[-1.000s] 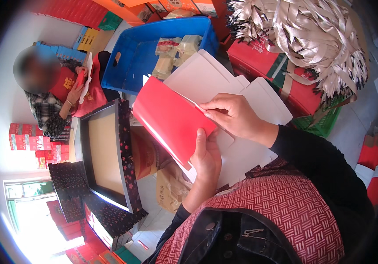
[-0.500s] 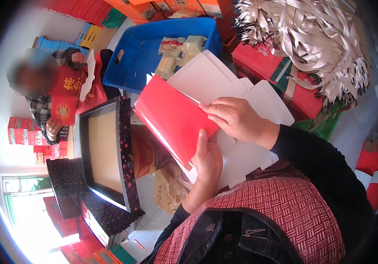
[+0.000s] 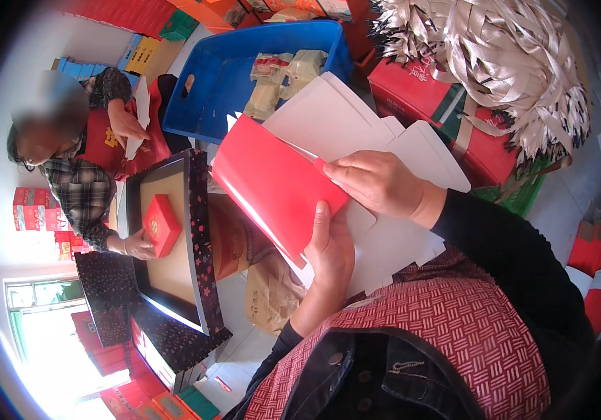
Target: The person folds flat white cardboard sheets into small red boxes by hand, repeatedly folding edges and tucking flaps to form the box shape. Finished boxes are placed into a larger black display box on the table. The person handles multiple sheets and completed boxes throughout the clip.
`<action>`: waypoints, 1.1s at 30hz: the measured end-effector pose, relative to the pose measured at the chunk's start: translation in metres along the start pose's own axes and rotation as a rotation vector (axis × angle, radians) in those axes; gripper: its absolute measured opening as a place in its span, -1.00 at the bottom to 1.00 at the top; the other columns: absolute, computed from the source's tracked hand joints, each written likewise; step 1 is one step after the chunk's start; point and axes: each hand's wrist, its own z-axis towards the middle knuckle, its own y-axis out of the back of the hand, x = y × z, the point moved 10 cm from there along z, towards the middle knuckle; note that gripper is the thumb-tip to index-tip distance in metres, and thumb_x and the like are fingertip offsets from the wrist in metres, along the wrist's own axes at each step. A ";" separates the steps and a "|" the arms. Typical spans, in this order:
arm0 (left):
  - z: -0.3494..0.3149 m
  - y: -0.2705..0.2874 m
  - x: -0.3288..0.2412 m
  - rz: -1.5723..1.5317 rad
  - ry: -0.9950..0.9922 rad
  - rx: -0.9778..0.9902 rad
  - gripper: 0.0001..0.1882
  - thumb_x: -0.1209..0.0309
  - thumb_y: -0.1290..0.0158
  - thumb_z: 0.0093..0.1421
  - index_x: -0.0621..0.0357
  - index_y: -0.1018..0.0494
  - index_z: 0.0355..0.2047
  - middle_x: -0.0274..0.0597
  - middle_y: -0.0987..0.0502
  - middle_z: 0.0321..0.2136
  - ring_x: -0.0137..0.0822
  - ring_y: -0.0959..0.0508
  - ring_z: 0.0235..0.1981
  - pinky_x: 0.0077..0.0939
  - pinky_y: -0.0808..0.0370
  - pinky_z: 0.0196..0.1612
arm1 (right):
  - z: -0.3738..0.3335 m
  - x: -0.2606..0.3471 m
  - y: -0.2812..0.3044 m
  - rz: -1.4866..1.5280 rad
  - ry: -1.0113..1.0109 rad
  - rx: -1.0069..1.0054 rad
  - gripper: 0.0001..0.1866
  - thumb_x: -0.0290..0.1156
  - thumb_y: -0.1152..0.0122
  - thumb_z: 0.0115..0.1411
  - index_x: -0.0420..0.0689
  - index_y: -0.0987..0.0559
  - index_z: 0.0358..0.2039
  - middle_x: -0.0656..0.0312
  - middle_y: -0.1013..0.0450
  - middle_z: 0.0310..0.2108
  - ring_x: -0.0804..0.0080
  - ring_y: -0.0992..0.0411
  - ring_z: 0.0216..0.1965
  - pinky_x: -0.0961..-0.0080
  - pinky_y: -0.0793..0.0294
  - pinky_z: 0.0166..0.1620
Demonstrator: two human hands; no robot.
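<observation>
A glossy red cardboard sheet (image 3: 272,182), partly folded, lies tilted between my hands. My left hand (image 3: 330,245) grips its near lower edge, the thumb on top of the red face. With pinched fingers my right hand (image 3: 377,183) holds the sheet's right edge, at a narrow flap. Several white-backed cardboard blanks (image 3: 321,115) lie under the red sheet and under my hands, stretching over my lap.
A blue plastic crate (image 3: 213,77) with several wrapped packets stands ahead. At left a co-worker's hand (image 3: 139,246) touches a red box (image 3: 162,225) in a dark flowered tray (image 3: 199,273). Beige ribbons (image 3: 496,63) are heaped on red boxes (image 3: 412,91) at right.
The co-worker has leaned over and placed a small red box in the flowered tray, one hand still on it. My hands and the red sheet have hardly moved.
</observation>
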 end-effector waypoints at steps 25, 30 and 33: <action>-0.005 -0.003 0.010 0.061 0.046 0.030 -0.53 0.40 0.03 0.30 0.23 -0.17 0.17 -0.14 -0.33 0.11 -0.24 -0.35 0.12 -0.22 -0.27 0.24 | -0.023 -0.056 -0.008 0.732 -0.720 -0.090 -0.89 -0.53 -0.26 0.11 -0.27 -0.63 -0.35 0.17 -0.55 -0.40 0.49 -0.52 -0.38 0.62 -0.49 -0.31; -0.008 -0.001 0.014 0.070 0.046 0.018 -0.54 0.43 0.03 0.28 0.18 -0.18 0.17 -0.17 -0.35 0.09 -0.25 -0.37 0.11 -0.23 -0.33 0.19 | -0.027 -0.055 -0.018 0.897 -0.859 -0.025 -0.80 -0.51 -0.17 0.22 -0.26 -0.61 -0.15 0.30 -0.53 -0.36 0.64 -0.45 -0.34 0.75 -0.43 -0.25; -0.007 -0.002 0.014 0.039 0.051 0.034 -0.54 0.43 0.03 0.28 0.17 -0.19 0.17 -0.18 -0.35 0.10 -0.26 -0.37 0.11 -0.24 -0.33 0.20 | -0.032 -0.049 -0.025 0.958 -0.894 -0.024 -0.77 -0.52 -0.14 0.22 -0.27 -0.59 -0.11 0.21 -0.51 -0.19 0.58 -0.45 -0.19 0.69 -0.42 -0.11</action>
